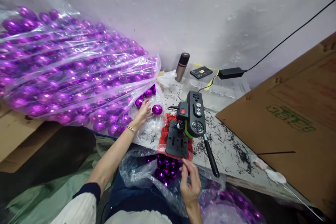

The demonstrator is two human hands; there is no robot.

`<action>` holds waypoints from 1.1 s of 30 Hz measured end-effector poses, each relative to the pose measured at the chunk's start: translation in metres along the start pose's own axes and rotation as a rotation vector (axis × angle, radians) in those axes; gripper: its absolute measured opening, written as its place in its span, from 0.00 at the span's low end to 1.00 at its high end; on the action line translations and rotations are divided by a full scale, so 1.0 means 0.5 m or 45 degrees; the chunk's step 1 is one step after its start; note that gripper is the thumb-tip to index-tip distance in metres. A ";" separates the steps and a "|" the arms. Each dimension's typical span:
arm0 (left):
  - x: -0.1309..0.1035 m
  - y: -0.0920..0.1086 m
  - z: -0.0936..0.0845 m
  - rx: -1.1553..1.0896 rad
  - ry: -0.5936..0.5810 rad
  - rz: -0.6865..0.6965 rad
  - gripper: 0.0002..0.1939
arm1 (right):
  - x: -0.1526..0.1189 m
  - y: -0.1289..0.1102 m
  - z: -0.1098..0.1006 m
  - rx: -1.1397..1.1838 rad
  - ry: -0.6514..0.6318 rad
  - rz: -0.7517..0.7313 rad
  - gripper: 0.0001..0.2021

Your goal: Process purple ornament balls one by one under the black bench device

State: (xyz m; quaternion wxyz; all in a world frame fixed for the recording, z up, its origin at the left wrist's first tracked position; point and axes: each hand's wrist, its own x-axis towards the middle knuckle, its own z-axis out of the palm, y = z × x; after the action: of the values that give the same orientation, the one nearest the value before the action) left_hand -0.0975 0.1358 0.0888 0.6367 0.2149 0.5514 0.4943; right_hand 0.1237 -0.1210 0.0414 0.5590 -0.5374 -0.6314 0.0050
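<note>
My left hand (143,113) is stretched out at the mouth of a clear plastic bag, its fingers apart beside a shiny purple ball (157,110). More purple balls (139,102) lie just beyond the fingertips. My right hand (191,180) is at the table's front edge, fingers curled together; whatever they pinch is hidden or too small to name. Below it, an open clear bag of purple balls (168,173) rests at my lap. Between and beyond the hands stands a black bench device (196,113) with a red switch, a flat slotted base and a black-gripped lever (211,157).
A large tied clear bag (78,73) full of purple balls fills the left. Behind the device are a flask (182,66), a phone (201,72) and a black power adapter (231,73) with a cable. A cardboard box (294,119) borders the right. Dark scraps (243,154) litter the tabletop.
</note>
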 end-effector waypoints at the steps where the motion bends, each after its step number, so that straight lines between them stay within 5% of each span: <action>1: 0.002 -0.006 0.011 0.012 -0.026 -0.003 0.22 | 0.001 0.004 -0.003 0.003 0.012 0.019 0.12; 7: -0.011 -0.048 0.037 0.011 -0.100 -0.020 0.21 | -0.006 0.022 -0.024 -0.021 0.068 0.093 0.11; 11: -0.023 -0.045 0.001 -0.114 -0.070 -0.044 0.15 | -0.021 0.024 -0.027 -0.031 0.043 0.085 0.11; 15: -0.059 -0.030 -0.045 -0.313 -0.094 -0.141 0.22 | -0.025 0.018 -0.017 0.010 -0.016 0.087 0.11; 22: -0.160 -0.057 -0.102 -0.445 -0.475 -0.196 0.27 | 0.013 -0.025 0.019 0.160 -0.082 0.022 0.14; 27: -0.181 -0.109 -0.122 -0.388 -0.729 -0.191 0.40 | 0.051 -0.066 0.048 0.241 -0.107 -0.047 0.16; 33: -0.194 -0.123 -0.112 -0.331 -0.803 -0.140 0.41 | 0.059 -0.087 0.072 0.286 -0.140 0.006 0.15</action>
State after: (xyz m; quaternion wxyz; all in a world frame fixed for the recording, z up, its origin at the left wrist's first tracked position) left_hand -0.1152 0.0107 0.0689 0.8236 0.2442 0.2705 0.4346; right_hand 0.0748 -0.0975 0.0749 0.5801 -0.4720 -0.6553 0.1064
